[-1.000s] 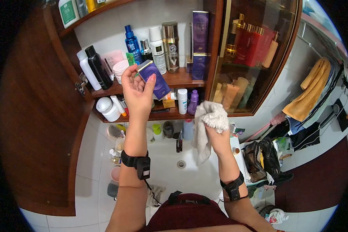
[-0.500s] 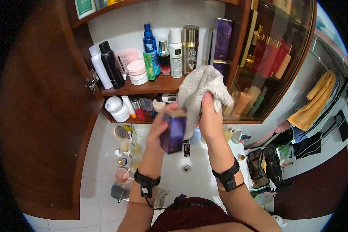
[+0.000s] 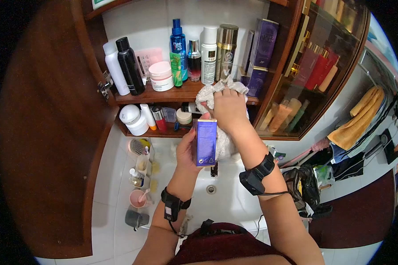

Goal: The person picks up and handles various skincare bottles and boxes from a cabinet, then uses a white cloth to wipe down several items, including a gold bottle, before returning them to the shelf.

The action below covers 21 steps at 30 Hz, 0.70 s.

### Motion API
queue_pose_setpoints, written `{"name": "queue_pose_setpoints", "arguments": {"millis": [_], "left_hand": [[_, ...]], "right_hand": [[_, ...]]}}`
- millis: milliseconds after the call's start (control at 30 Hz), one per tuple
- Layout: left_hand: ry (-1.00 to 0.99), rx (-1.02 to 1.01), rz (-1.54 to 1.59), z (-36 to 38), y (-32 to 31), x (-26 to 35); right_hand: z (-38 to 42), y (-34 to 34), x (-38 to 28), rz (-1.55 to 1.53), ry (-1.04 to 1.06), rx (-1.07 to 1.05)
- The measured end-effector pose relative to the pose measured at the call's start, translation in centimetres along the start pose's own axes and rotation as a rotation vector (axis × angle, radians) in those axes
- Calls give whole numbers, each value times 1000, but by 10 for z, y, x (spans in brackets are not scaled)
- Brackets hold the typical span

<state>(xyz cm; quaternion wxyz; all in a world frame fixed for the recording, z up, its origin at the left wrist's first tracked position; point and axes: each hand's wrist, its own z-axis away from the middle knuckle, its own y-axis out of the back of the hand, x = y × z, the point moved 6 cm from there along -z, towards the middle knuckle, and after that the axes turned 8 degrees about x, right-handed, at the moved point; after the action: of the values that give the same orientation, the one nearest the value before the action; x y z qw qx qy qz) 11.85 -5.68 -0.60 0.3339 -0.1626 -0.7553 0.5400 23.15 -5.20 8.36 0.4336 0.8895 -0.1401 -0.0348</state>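
My left hand [image 3: 188, 148] grips a tall purple box [image 3: 206, 142] and holds it upright above the white sink [image 3: 227, 194]. My right hand [image 3: 227, 110] clutches a crumpled grey-white cloth [image 3: 208, 93] and presses it against the top and far side of the box. Both hands meet in front of the wooden cabinet shelf [image 3: 163, 95]. A black band sits on each wrist.
The open wooden cabinet holds several bottles, jars and purple boxes [image 3: 262, 44] on two shelves. Its door [image 3: 44, 123] stands open on the left. Cups and brushes [image 3: 139, 198] crowd the sink's left rim. A yellow towel [image 3: 356, 115] hangs at right, with bags below.
My left hand brought the purple box down from shelf height to over the sink and turned it upright. My right hand carried the cloth up and onto the box.
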Motion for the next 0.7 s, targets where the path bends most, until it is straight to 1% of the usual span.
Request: {"name": "queue_pose_setpoints", "arguments": {"millis": [67,167,200,333,433,533,633,667,700], "left_hand": [[-15,-17,-4,5,-1,7],[-25,-55,-48,13,-2,20],[-11,-67,-3,16,-4,24],[-129,-34,-80,21,6,41],[-174,63,-97,23,5,44],[-119,41,-99,20,9,34],[-17,6,-27,20,2,13],[8,25,-46,19,-1,5],[52,-85,-65,18,-7,-4]], "right_hand": [[0,-1,-8,-8,6,-39],[-1,-11,-29,-134,103,9],[-4,-11,-36,-199,98,-5],[-11,-16,-59,-325,228,83],[-13,-19,-60,-357,234,98],[-8,-14,-51,-312,252,208],[4,-1,-23,-232,135,90],[9,-4,-11,-249,123,155],[13,1,-1,-254,114,151]]}}
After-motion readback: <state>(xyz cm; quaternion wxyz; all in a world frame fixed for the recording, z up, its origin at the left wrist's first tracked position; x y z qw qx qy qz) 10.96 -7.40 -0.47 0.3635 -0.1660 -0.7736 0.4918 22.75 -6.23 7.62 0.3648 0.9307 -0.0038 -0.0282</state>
